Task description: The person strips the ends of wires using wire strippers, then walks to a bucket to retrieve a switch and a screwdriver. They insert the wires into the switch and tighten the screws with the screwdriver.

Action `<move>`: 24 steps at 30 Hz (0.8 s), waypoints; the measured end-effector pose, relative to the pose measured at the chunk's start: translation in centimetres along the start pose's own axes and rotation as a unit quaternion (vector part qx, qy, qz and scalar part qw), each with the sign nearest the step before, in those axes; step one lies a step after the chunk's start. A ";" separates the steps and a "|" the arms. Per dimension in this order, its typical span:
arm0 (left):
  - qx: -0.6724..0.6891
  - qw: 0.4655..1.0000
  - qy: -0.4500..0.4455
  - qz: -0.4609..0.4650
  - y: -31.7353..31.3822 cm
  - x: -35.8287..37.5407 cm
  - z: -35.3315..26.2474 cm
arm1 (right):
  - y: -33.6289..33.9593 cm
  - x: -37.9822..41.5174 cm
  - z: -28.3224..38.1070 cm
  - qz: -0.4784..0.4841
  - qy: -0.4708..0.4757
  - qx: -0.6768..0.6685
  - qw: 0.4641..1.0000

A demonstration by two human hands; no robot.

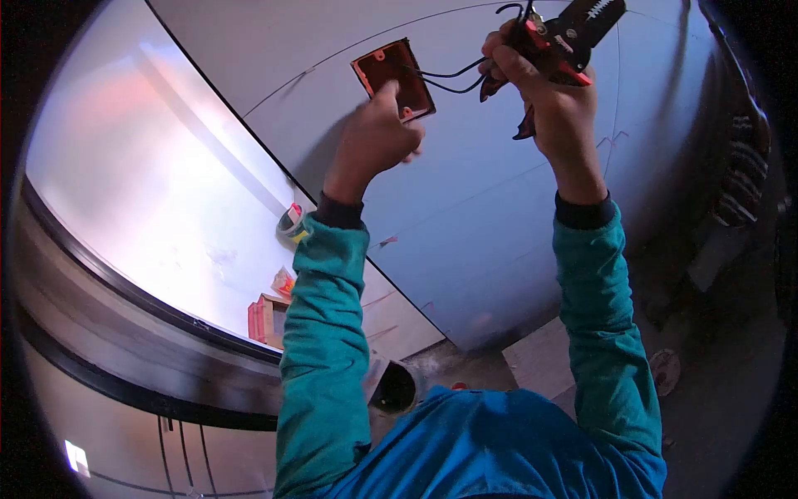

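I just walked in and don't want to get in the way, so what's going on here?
Someone is working at a box set in a wall panel. Their left hand is at the box, a finger reaching into its opening. Their right hand holds a red-and-black hand tool, and dark wires run from the box to that hand. Whether the tool grips a wire isn't clear.

No text, brand or number can be read anywhere.

The right hand (561,104) holds red-and-black pliers (573,37); black wires (453,82) reach the box (394,79).
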State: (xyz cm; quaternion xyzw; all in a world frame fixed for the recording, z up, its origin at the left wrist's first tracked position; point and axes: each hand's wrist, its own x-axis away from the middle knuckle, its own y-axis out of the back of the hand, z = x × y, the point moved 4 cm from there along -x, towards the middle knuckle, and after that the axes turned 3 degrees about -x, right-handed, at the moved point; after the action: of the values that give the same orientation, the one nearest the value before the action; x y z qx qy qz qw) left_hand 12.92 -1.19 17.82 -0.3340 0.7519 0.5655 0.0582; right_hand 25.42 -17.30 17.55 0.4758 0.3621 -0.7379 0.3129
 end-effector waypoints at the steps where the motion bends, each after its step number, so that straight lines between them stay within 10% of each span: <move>1: -0.070 0.995 0.001 0.066 -0.6 0.0 0.2 | -0.1 0.0 -0.2 -0.003 0.002 -0.005 1.000; 6: 0.079 0.988 -0.023 0.133 1.6 -0.5 -1.2 | -0.6 0.1 0.0 -0.014 -0.049 -0.115 0.992; 8: -0.104 0.983 0.080 0.131 1.4 0.5 -0.7 | -0.7 0.5 -0.3 -0.030 -0.055 -0.117 0.991; 12: -0.452 0.885 -0.106 0.027 1.0 0.2 0.3 | -0.9 0.9 -0.4 -0.035 -0.079 -0.119 0.989; 24: -0.485 0.868 -0.063 0.091 2.1 -1.2 -1.5 | -0.7 1.4 -0.8 -0.020 -0.064 -0.117 0.991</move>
State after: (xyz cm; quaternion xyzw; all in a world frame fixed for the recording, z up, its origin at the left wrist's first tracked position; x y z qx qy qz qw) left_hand 13.10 -1.68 20.58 -0.2139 0.4050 0.8814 -0.1156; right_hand 24.75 -16.42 16.14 0.3804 0.4344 -0.7257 0.3741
